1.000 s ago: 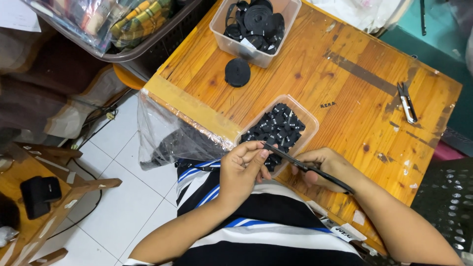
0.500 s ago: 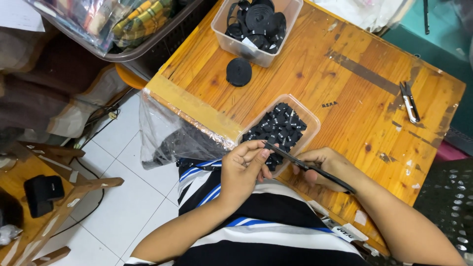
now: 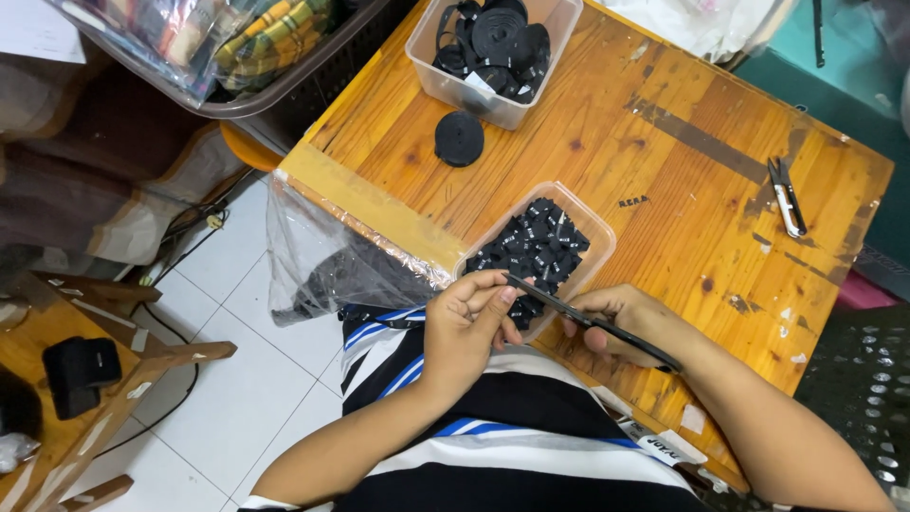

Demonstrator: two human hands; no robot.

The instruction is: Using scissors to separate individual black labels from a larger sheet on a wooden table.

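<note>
While your left hand [image 3: 464, 322] pinches a small black piece for cutting, your right hand [image 3: 616, 322] grips scissors [image 3: 588, 322], fingers clamped; clear tub [image 3: 599, 248] at twelve o'clock catches pieces.

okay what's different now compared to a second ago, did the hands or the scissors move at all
Barely anything. The left hand still pinches a small black piece at the tip of the scissors, which the right hand still holds over the tray of black pieces. The black roll and snips stayed put.
</note>
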